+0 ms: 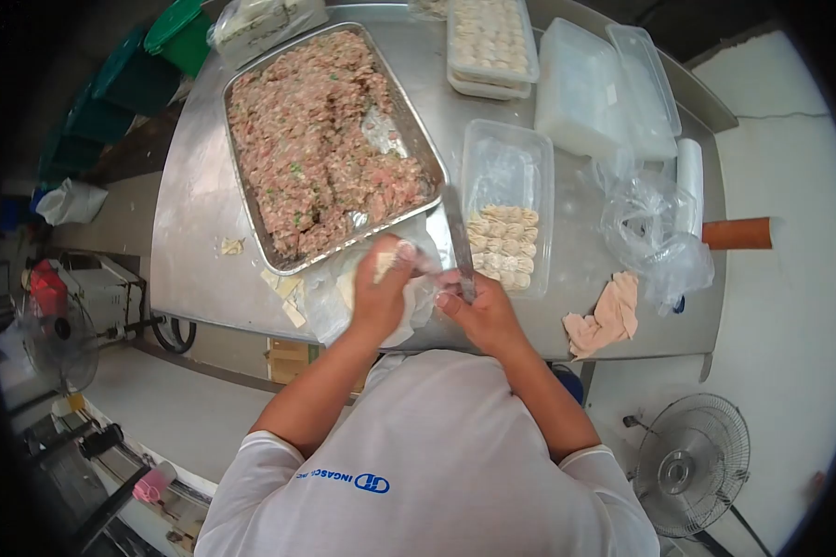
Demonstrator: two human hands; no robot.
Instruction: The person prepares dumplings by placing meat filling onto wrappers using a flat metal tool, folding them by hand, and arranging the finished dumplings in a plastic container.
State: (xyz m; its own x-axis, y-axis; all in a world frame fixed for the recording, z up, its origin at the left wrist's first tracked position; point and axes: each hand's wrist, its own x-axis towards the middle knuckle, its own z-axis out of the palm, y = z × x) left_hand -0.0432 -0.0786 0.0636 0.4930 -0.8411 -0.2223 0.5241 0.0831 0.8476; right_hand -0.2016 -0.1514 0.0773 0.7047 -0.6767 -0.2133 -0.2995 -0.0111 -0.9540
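1. At the left of the steel table (190, 186), a dough scrap (231, 246) is lying alone; thin dough sheets (285, 290) are resting near the front edge.
2. Beyond the hands, a metal tray (418, 139) is holding minced filling (297, 130), probably heavy, soft and sticky; its near rim is standing in the way of a forward reach.
3. Over crumpled plastic film, the left hand (378, 290) is grasping a pale wrapper (385, 265) in curled fingers. It is looking light, limp and easily torn, so pinching it gently by an edge should suit.
4. Just beside, the right hand (483, 311) is gripping a flat blade (458, 237) at its near end, best held there; blur is hiding the space between the hands.
5. Next right, a clear container (506, 172) is holding rows of dumplings (503, 246), likely easily squashed, crowding the right hand.
6. Farther right, a plastic bag (655, 237) and a cloth (606, 316) are lying well apart.
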